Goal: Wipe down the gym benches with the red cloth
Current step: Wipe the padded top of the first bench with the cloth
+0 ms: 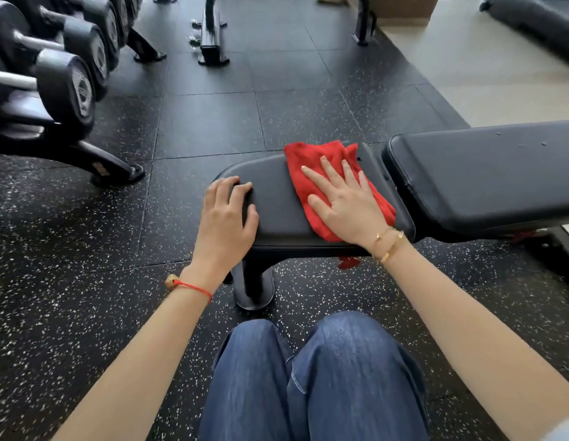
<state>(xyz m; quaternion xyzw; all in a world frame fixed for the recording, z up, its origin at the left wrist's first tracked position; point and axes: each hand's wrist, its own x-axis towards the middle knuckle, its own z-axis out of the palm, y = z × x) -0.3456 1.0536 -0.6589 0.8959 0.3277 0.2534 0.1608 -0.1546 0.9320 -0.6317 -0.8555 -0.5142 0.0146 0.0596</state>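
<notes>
While crouched at one black gym bench, two pads: left hand curled over the seat pad's left end; right hand flat, fingers spread, pressing one red cloth onto the same seat pad. Cloth bright red, rumpled, folded, lying across the pad near the gap beside the back pad.

A black padded gym bench stands on dark speckled rubber floor tiles, its seat pad nearest and the longer back pad running off to the right edge. On the seat pad lies a crumpled red cloth (spread toward the pad's right end, near the gap), pressed flat under the right hand. The left hand rests over the seat's left end, fingers curled on its rounded edge.
</notes>
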